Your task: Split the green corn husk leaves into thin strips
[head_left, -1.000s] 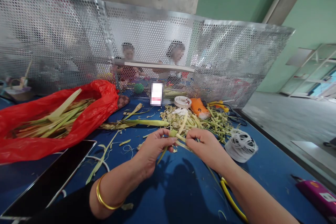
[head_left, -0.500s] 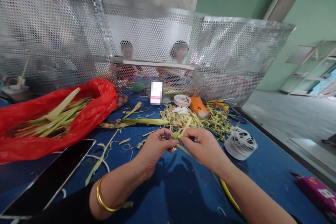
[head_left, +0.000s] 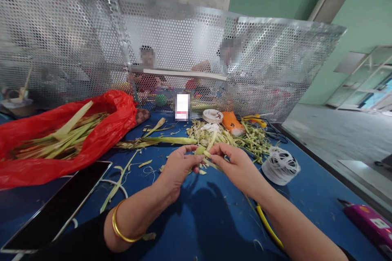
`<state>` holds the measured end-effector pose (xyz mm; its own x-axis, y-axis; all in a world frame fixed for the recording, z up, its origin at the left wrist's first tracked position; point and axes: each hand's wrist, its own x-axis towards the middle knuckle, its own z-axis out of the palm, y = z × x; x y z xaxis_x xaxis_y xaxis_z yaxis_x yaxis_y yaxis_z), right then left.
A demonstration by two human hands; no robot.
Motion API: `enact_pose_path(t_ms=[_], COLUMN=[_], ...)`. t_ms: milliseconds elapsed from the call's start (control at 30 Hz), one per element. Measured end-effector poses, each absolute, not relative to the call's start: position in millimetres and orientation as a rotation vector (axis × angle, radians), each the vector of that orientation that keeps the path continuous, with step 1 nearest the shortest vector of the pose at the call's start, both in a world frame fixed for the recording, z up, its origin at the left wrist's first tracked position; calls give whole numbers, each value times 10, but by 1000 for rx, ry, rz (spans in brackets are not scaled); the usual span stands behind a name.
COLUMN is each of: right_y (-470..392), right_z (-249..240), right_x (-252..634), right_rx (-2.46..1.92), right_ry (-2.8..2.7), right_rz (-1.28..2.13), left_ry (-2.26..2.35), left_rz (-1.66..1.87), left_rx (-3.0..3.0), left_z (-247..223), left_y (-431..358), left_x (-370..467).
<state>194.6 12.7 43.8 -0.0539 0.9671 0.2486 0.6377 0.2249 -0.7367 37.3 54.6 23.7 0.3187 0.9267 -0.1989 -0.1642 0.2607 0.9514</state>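
A small green piece of folded plant leaf (head_left: 200, 150) is pinched in the fingertips of my left hand (head_left: 181, 164), above the blue table. My right hand (head_left: 231, 163) grips a pale leaf strip (head_left: 212, 140) that joins the piece, its free end sticking up past the fingers. Another thin strip trails down under my right hand. Behind my hands lies a heap of shredded leaf scraps (head_left: 228, 138). A long green leaf (head_left: 168, 141) lies left of the heap.
At left, a red plastic bag (head_left: 122, 108) holds long dry leaves, with a dark tablet (head_left: 61, 208) before it. A white string ball (head_left: 281, 167), tape roll (head_left: 212, 116), and purple device (head_left: 367, 224) lie at right. People sit behind a perforated metal screen (head_left: 174, 24).
Both hands have risen slightly and shifted a little left with the leaf piece, and the pale strip has tilted. Behind the screen, one person has moved to the right.
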Motion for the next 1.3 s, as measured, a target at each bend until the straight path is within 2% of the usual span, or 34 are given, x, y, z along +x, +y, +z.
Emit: enact_pose_path(t_ms=[233,500,700,1000,1067,1233,1300], right_y=[112,106,104,88,75,49,54], right_z=[374,498,537,436,493,619,613], right_x=[1906,2019,2055,1908,1931,1982,1969], right_rx=[-1615,-1557,-1511,-1584,-1582,-1618,-1595], right_ry=[-1710,-1826,-1883,-1671,-1694,-1805,-1872], right_rz=[442,342,474,506,423,-104,-196], left_ry=[909,915,920,884,879,811,807], left_rz=[804,934,930,830,812,710,678], left_rx=[1138,1046,1044,1349,1364,1502,1592], left_z=[243,233,219,284,307,286,250], left_y=[472,509,515,427,416,364,346], left_x=[382,370,372,380,385,411,414])
